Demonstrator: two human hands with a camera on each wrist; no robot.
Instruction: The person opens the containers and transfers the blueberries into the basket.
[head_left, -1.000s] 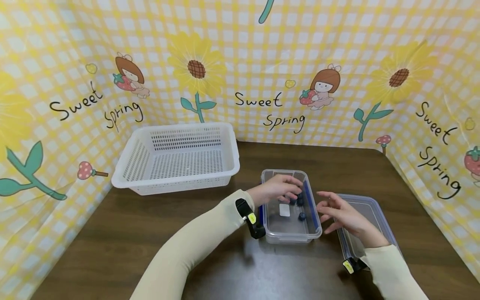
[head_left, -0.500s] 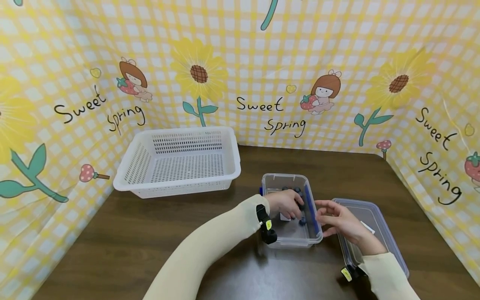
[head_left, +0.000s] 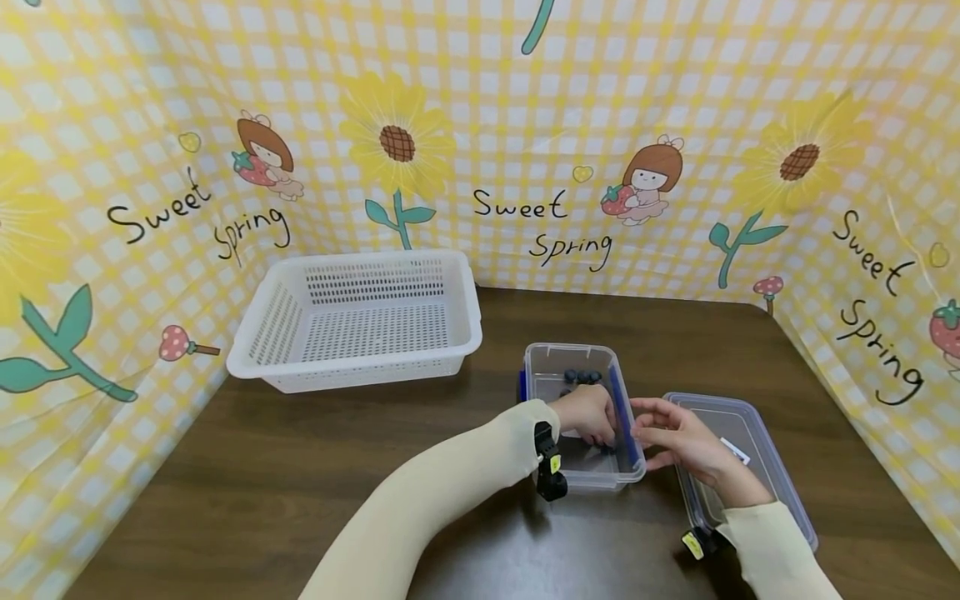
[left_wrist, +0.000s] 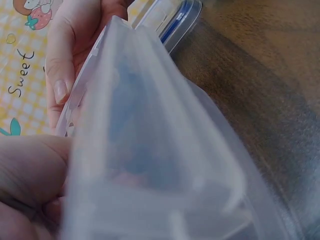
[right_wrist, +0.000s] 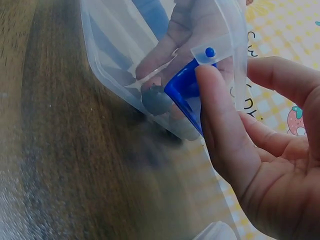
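A clear plastic food container (head_left: 585, 481) with blue side latches stands on the table, several blueberries (head_left: 583, 377) lying in it. My left hand (head_left: 587, 413) reaches down inside, fingers bent toward the container's floor. Through the clear wall in the right wrist view, its fingertips lie on either side of a blueberry (right_wrist: 156, 100). Outside, at the right wall, my right hand (head_left: 686, 446) rests its fingertips against the container, and its thumb touches the hanging blue latch (right_wrist: 186, 90). The left wrist view is mostly filled by the blurred container wall (left_wrist: 150, 115).
A clear lid (head_left: 761, 483) with a bluish rim lies at the right, partly under my right forearm. At the back left stands a white perforated basket (head_left: 352, 368). Yellow checked cloth (head_left: 517, 125) hangs around the dark wooden table (head_left: 225, 500).
My left hand has moved right and nearer, deeper into the container, uncovering blueberries at its far end. My right hand has come up against the container's right wall.
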